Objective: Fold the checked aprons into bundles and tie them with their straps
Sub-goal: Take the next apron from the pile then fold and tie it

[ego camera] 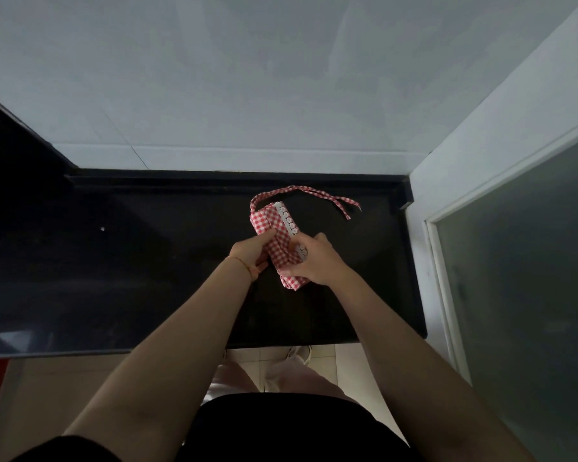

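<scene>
A red-and-white checked apron [274, 225] with white lace trim lies folded into a narrow bundle on the black counter [147, 261], right of centre. My left hand [251, 253] grips the bundle's left side, fingers curled over the cloth. My right hand [310, 260] holds the near right part, fingers curled round the fabric and lace edge. The apron's checked straps [327, 196] trail loose from the far end, curving right across the counter.
A pale tiled wall [281, 78] rises behind the counter. A white-framed frosted glass panel [520, 261] stands at the right. The counter's front edge runs below my forearms, with tiled floor and my feet beneath.
</scene>
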